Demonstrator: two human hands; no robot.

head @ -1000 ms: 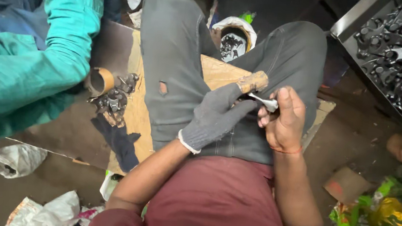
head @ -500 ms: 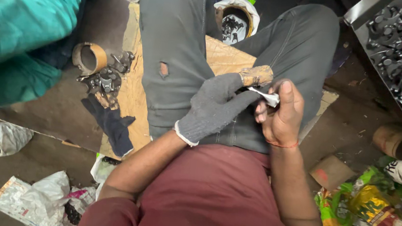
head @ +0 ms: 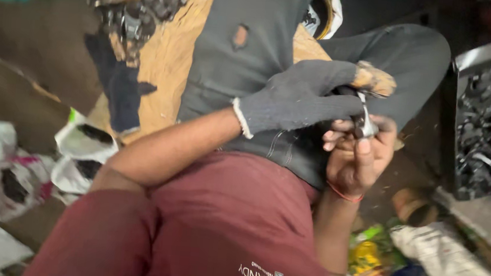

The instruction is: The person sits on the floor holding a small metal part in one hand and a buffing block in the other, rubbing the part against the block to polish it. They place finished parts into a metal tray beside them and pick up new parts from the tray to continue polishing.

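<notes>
Slippage looks the main risk in the head view. The bare right hand (head: pixel 356 158) is curled shut around a small metal piece (head: pixel 365 125), pinched just above the lap. The gloved left hand (head: pixel 304 97) is closed over a tool with a worn, rust-coloured tip (head: pixel 374 79), touching that piece from above. If the tool skids off, it would likely strike the unprotected fingers (head: pixel 334 140), or the piece could drop among the litter near the tray of metal parts (head: pixel 489 125).
</notes>
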